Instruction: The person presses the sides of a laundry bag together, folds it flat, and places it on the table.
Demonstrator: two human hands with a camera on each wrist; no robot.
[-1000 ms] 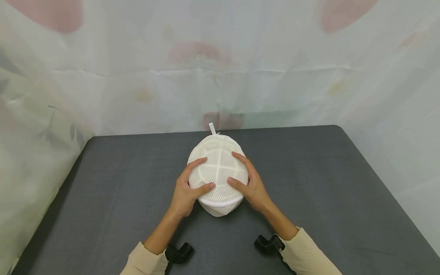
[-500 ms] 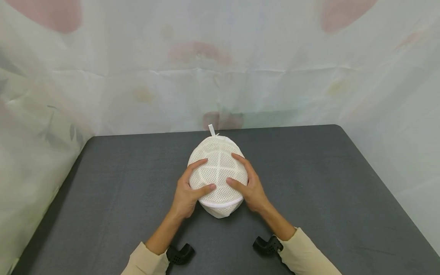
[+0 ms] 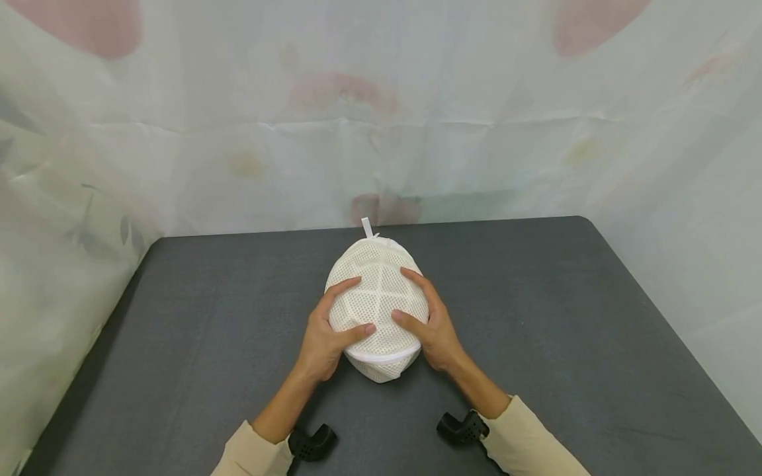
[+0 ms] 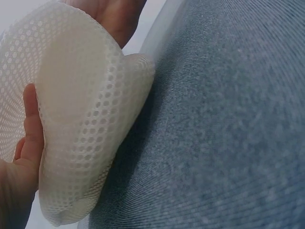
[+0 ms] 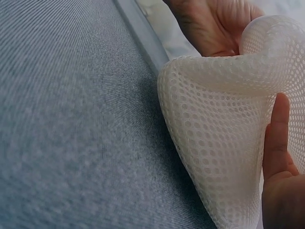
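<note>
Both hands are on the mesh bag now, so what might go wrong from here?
1. The white mesh bag is soft and dented under the thumbs, so a harder squeeze may crush its shape.
2. The left hand and right hand hold only its sides; it might slip toward the dark table.

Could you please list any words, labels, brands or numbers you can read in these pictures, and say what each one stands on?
None: no readable text shows in any view.
The white mesh bag held between the left hand and right hand bears no print; its white loop tab looks blank.
The grey table and the pale curtain show only blurred patterns.
</note>
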